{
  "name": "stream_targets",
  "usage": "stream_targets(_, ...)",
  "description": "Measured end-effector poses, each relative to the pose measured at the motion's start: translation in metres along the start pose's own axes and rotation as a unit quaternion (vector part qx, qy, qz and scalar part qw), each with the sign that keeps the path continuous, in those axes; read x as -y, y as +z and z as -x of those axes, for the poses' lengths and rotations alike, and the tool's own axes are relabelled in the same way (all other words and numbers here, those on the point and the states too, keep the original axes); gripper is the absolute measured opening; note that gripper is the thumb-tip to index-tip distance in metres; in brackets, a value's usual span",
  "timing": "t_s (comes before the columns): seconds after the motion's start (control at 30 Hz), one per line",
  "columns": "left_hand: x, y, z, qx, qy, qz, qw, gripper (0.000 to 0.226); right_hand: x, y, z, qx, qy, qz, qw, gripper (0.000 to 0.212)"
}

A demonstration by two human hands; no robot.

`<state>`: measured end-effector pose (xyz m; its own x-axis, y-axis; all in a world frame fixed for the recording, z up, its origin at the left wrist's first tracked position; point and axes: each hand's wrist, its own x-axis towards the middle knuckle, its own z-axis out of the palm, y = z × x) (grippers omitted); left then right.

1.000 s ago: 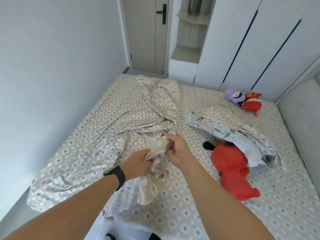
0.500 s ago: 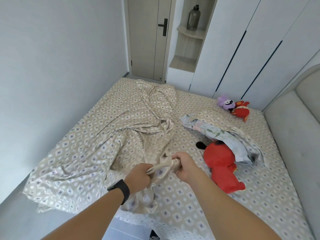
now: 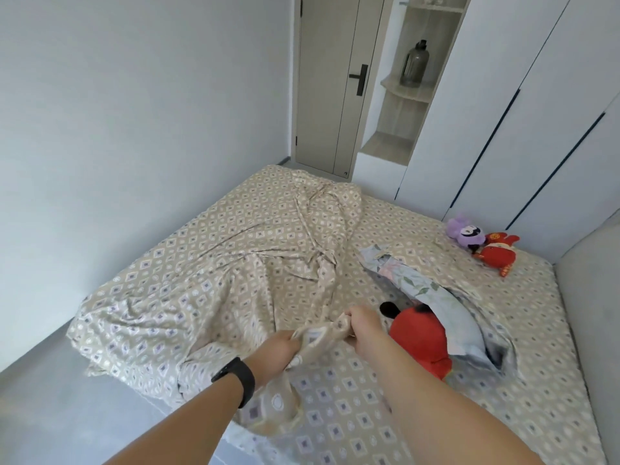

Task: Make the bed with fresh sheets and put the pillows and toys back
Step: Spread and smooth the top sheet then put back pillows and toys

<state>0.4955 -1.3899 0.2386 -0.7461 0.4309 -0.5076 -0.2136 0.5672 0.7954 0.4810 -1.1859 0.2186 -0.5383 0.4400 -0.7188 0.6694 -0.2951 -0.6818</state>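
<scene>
Head view: left hand (image 3: 280,349) and right hand (image 3: 364,327) each pinched one edge of the loose patterned sheet (image 3: 235,280), I judged to find a corner for spreading. Red plush (image 3: 419,340) lay beside, half under the pillow (image 3: 436,307).

arms: bare, no sleeves | left wrist: black band (image 3: 239,380), smooth and wide | hands: no gloves

I see thin, matt printed cloth in the rumpled sheet (image 3: 208,297) — soft, creased. The red toy (image 3: 419,340) looks plush (fuzzy nap). The door (image 3: 332,82) is smooth, matt; the bottle (image 3: 415,63) glossy.
</scene>
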Motion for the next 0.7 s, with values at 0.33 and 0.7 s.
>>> stream_targets(0.33,-0.054,0.061,0.036,0.144,-0.068,0.074,0.984,0.019,0.014,-0.048,-0.019,0.085,0.027,-0.055,0.994,0.018)
stream_targets(0.7,-0.051,0.036,0.027,-0.013,-0.035,0.041,0.998,0.026,0.085,-0.092,0.001,-0.105,-0.178,-0.137,0.969,0.031)
